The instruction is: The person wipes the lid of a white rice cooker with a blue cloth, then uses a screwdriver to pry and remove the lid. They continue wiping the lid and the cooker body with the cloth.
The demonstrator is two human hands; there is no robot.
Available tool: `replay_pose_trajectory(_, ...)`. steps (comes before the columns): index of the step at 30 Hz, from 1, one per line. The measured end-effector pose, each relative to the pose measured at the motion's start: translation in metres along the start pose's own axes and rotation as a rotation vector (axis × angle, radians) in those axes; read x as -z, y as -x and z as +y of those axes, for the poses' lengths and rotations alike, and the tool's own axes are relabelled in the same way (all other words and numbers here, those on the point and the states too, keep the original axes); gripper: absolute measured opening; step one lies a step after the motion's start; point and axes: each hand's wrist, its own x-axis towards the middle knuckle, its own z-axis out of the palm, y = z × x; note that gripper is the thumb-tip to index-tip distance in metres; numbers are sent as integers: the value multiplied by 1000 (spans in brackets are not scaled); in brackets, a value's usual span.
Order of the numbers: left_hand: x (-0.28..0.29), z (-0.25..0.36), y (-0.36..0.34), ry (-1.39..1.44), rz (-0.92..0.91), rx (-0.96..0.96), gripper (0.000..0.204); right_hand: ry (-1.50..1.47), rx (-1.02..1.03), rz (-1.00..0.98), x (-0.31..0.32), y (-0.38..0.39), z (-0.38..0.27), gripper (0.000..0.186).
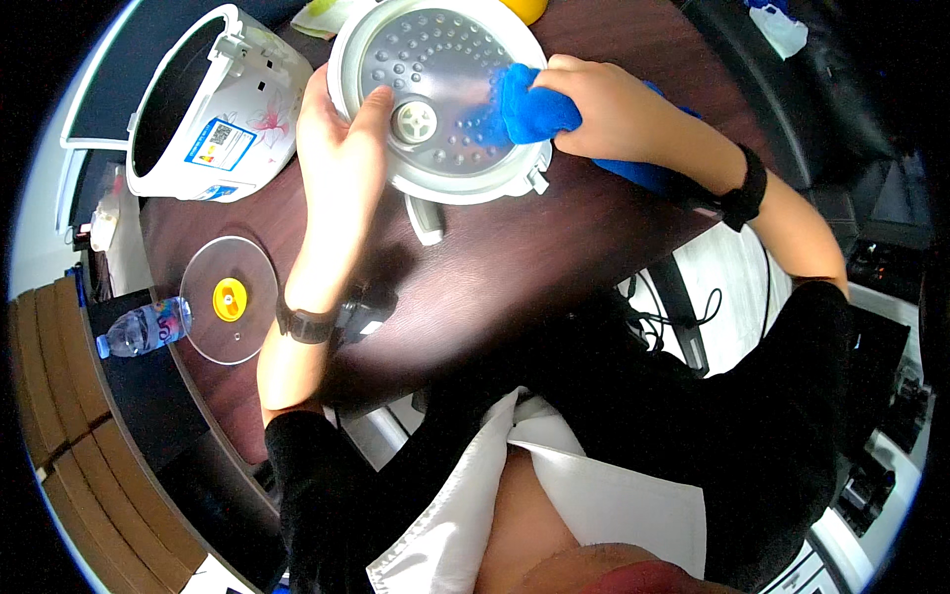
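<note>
In the head view my left hand (341,134) grips the left edge of a round white cooker lid (428,163), thumb over its dimpled metal inner face with a white vented piece in the middle. My right hand (604,109) is closed on a blue cloth (529,109), which is pressed to the right part of that face. More blue fabric (638,173) shows beneath my right wrist. A white latch juts from the lid's lower right edge. To the left, the white cooker body (247,119), with flower print and a label, stands open with a dark inside.
A glass lid (228,341) with a yellow knob lies on the dark wood table (495,252), beside a water bottle (139,330) lying on its side. A yellow object (524,10) and pale cloth (322,17) are at the back. Cardboard boxes (69,376) are at far left, cables (693,322) below the table's right edge.
</note>
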Motion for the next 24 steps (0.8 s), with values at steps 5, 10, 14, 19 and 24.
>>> replay_pose_trajectory(5,-3,10,6,-59,3,-82,32,-55,46,-166,8,10,-20,38)
replay_pose_trajectory(10,-5,10,6,-114,3,-138,33,-133,113,-211,4,11,-36,34)
replay_pose_trajectory(14,-6,15,11,-157,6,-186,34,-351,144,-219,-1,8,-49,34)
replay_pose_trajectory(19,-7,16,13,-188,6,-235,35,-450,171,-254,-2,-2,-63,40)
replay_pose_trajectory(24,-5,9,12,-182,11,-251,37,-488,195,-210,-2,-11,-76,43)
